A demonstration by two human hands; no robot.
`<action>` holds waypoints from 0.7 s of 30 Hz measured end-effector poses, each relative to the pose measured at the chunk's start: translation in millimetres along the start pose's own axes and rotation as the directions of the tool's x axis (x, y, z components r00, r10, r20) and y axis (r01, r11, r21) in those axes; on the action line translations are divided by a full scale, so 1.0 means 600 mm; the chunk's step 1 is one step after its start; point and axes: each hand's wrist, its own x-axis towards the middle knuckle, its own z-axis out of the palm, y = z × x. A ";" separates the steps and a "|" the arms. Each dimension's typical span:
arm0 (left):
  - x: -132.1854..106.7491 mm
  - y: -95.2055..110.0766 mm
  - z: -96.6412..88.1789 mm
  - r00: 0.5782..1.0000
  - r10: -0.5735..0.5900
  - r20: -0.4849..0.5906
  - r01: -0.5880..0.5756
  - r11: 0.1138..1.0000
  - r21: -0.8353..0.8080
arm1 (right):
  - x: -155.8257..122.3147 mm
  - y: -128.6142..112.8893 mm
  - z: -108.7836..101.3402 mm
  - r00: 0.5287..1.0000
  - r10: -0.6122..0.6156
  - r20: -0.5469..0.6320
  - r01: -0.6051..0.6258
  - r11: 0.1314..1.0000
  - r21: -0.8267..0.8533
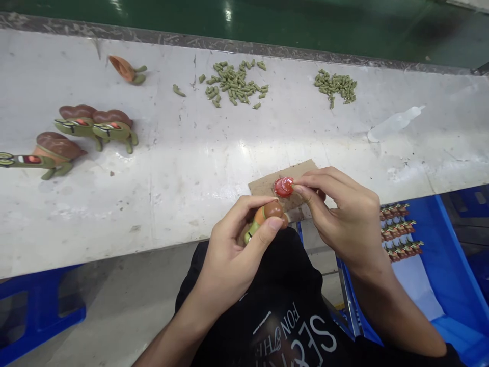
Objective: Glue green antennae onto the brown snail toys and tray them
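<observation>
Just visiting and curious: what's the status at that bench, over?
Left hand: gripping snail-like figure. Right hand: fingertips pinched at red dish, on cardboard. Green pieces lie farther back, not between hands and dish.

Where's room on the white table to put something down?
Bare table shows between the toy figures and left hand, and between the larger green pile and smaller green pile. It's crowded at the cardboard, with the red thing and right hand there.

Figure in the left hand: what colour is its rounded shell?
The shell is brown; the head view, the only one, shows it.
</observation>
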 end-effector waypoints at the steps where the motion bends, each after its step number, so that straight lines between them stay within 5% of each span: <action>1: 0.000 0.000 0.000 1.000 -0.005 0.000 0.005 1.000 -0.007 | -0.001 -0.001 0.000 1.000 0.010 -0.002 -0.010 1.000 0.013; 6: 0.004 0.003 0.001 1.000 -0.019 0.001 0.019 0.999 -0.048 | -0.011 -0.016 0.000 0.971 0.232 -0.056 -0.215 0.951 0.220; 10: 0.006 0.006 0.003 0.999 -0.028 0.047 0.034 0.992 -0.120 | -0.019 -0.029 0.008 0.867 0.496 0.051 -0.438 0.709 0.553; 15: 0.006 0.007 0.004 0.996 -0.027 0.084 0.039 0.988 -0.147 | -0.023 -0.027 0.017 0.831 0.534 0.152 -0.471 0.532 0.704; 21: 0.007 0.006 0.001 0.997 -0.021 0.078 0.030 0.992 -0.126 | -0.023 -0.028 0.018 0.825 0.549 0.135 -0.474 0.543 0.693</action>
